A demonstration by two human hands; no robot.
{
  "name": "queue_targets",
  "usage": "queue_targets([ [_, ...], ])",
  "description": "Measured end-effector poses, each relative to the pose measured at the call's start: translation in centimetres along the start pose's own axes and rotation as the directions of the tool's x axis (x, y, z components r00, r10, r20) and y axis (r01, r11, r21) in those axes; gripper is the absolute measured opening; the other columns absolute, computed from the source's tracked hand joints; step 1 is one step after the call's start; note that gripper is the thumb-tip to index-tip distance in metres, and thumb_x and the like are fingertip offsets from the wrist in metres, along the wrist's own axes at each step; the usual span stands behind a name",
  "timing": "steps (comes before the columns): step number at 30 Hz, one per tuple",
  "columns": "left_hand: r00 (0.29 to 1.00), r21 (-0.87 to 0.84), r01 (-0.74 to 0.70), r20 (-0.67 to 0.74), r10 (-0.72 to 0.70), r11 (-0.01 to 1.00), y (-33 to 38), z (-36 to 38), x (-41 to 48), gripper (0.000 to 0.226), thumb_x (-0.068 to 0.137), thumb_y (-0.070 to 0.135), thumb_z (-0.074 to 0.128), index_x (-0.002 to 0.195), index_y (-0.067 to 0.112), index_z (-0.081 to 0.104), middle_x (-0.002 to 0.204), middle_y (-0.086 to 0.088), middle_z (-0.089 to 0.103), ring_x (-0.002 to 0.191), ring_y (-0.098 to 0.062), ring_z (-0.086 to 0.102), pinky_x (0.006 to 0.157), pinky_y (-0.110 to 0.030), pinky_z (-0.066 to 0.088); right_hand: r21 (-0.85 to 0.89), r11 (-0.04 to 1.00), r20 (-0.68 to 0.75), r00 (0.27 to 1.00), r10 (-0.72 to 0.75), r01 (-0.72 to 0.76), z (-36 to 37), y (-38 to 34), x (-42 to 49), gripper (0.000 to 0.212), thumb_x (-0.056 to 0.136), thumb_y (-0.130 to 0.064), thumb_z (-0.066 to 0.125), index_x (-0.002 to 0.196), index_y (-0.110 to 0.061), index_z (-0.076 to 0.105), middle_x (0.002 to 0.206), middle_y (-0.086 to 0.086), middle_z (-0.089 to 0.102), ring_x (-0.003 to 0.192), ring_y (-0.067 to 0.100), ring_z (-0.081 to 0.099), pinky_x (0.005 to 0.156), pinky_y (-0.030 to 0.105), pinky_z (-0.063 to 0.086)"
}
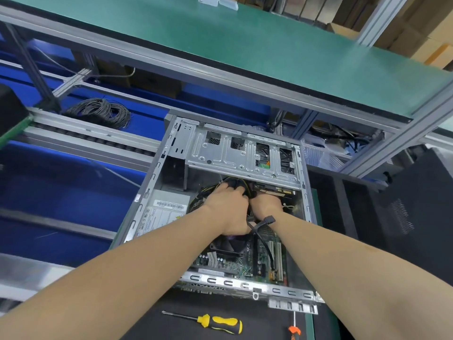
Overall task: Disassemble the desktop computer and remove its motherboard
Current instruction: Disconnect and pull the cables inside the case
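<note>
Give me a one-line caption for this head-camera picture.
Left hand grips a cable bundle inside the open computer case, right hand beside it; yellow screwdriver lies nearby.

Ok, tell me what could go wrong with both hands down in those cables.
The left hand grips the cables close under the drive cage; a hard tug could scrape knuckles on its edge or strain a connector. A loose black lead lies across the right hand at the wrist and may snag on the motherboard.
</note>
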State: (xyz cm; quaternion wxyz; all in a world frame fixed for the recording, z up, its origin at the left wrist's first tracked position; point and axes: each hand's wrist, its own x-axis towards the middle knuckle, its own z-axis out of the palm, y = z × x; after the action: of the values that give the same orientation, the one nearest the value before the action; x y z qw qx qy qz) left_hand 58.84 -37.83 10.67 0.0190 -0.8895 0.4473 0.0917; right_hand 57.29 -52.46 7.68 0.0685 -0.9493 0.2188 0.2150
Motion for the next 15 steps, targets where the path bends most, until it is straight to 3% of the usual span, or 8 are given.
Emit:
queue_targets([
  [3, 1.000, -0.007, 0.010, 0.001, -0.010, 1.000, 0.1, 0.1, 0.0, 0.072, 0.087, 0.071, 0.042, 0.123, 0.012, 0.062, 0.119, -0.011, 0.059, 0.107, -0.030, 0.058, 0.104, -0.044, 0.034, 0.004, 1.000, -0.003, 1.000, 0.004, -0.004, 0.3, -0.1, 0.5, 0.034, 0.108, -0.011, 0.037, 0.124, -0.003, 0.065, 0.130, 0.014, 0.066, 0.120, 0.032, 0.062, 0.079, 0.030, 0.044],
  [9, 1.000, -0.020, 0.017, 0.022, -0.017, 1.000, 0.3, 0.3, 0.2, 0.068, 0.089, 0.068, 0.044, 0.124, 0.012, 0.059, 0.121, -0.011, 0.060, 0.108, -0.029, 0.059, 0.105, -0.045, 0.035, -0.012, 1.000, -0.038, 0.999, -0.003, 0.003, 1.2, 0.0, 0.9, 0.032, 0.106, -0.010, 0.039, 0.115, -0.001, 0.068, 0.121, 0.016, 0.070, 0.112, 0.032, 0.066, 0.070, 0.030, 0.038],
  [15, 0.999, -0.046, 0.041, 0.023, -0.040, 0.998, 0.4, 0.4, 0.3, 0.063, 0.090, 0.061, 0.053, 0.127, 0.010, 0.057, 0.122, -0.012, 0.060, 0.111, -0.032, 0.061, 0.107, -0.045, 0.034, 0.073, 0.997, -0.037, 0.999, 0.008, -0.005, 0.9, 0.0, 0.2, 0.034, 0.106, -0.004, 0.038, 0.123, -0.001, 0.067, 0.125, 0.014, 0.068, 0.115, 0.032, 0.066, 0.078, 0.035, 0.051],
])
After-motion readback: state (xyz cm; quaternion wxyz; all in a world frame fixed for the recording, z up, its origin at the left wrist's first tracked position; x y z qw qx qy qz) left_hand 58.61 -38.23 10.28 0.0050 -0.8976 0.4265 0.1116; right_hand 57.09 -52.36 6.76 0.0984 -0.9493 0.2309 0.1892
